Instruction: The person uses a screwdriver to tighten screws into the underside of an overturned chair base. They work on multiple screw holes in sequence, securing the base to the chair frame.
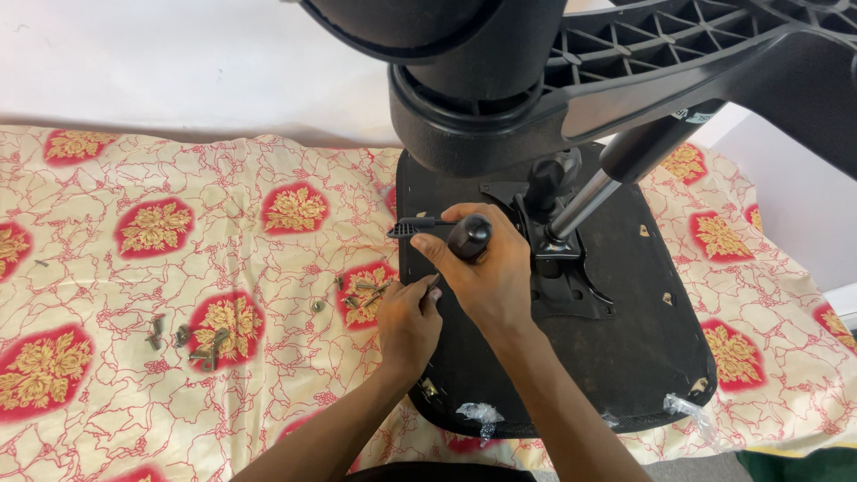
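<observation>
We keep the right hand (486,268) clenched on the screwdriver (467,237), upright beside the mounting plate (567,281), while our left hand (406,321) pinches its tip.

Bright, even light is falling from above, and the patterned bedsheet (178,223) is showing clear and sharp. Soft shadows are lying just under the hands (446,286). The black seat underside (625,357) is reading dark with little detail. The chair base (500,80) near the lens is looking slightly soft.
</observation>
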